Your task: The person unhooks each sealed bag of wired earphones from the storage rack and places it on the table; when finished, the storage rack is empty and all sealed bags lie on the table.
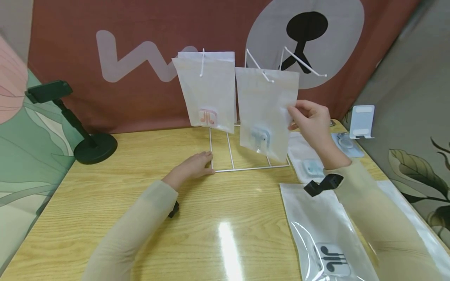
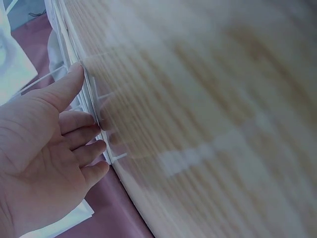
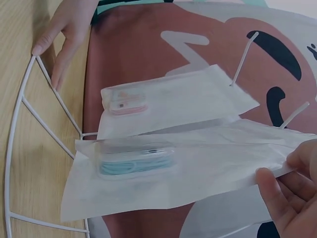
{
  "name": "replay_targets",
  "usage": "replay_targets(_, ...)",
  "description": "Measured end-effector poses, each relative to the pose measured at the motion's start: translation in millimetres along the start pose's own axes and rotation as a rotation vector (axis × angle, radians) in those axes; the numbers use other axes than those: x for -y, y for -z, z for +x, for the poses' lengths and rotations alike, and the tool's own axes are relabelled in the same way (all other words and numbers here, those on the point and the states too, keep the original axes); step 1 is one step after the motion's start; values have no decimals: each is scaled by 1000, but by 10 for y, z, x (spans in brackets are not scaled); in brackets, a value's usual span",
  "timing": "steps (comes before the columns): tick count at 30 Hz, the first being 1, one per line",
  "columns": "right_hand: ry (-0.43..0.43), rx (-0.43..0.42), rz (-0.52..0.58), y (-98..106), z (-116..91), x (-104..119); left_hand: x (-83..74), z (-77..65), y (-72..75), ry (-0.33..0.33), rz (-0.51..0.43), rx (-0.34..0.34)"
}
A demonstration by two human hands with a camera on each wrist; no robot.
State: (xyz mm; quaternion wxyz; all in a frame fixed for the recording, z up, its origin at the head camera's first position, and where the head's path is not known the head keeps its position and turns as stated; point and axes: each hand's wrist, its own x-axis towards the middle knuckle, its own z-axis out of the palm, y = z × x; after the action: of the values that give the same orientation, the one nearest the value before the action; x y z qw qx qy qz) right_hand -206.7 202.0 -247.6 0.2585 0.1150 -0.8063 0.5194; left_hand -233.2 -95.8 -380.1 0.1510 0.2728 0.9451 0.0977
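Note:
A white wire display rack stands on the table, with its hooks rising at the back. My left hand touches the base's front left corner, thumb at the front bar and fingers along the side bar. My right hand pinches the right edge of a white packaging bag between thumb and fingers. Through its lower part show a blue case and blue cable. The middle hook's tip shows in front of this bag's top. On the left hook hangs another white bag with a pink earphone pack.
The right hook carries no bag. At right lie a bag with black earphones, another bag with a light-blue pack and a blue packet. A phone stand is behind, and a black stand at left.

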Motion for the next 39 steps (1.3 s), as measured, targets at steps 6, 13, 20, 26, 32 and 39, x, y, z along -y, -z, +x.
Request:
replay_targets(6, 32, 6, -36, 114, -114, -29, 3, 15, -3, 5, -12, 8)
replay_targets(13, 60, -1, -73, 217, -239, 42, 13, 23, 2, 6, -33, 34)
replay_targets(20, 94, -1, -97, 293, -305, 107, -5, 13, -3, 8, 2, 16)
replay_targets(26, 99, 7, -116, 353, -351, 114, -17, 0, 4, 6, -6, 7)
replay_targets(32, 82, 31, -145, 408, -461, 136, -20, 5, -4, 8, -14, 9)
replay_targets(39, 76, 134, -134, 443, -639, 127, -24, 15, -3, 15, 3, 14)
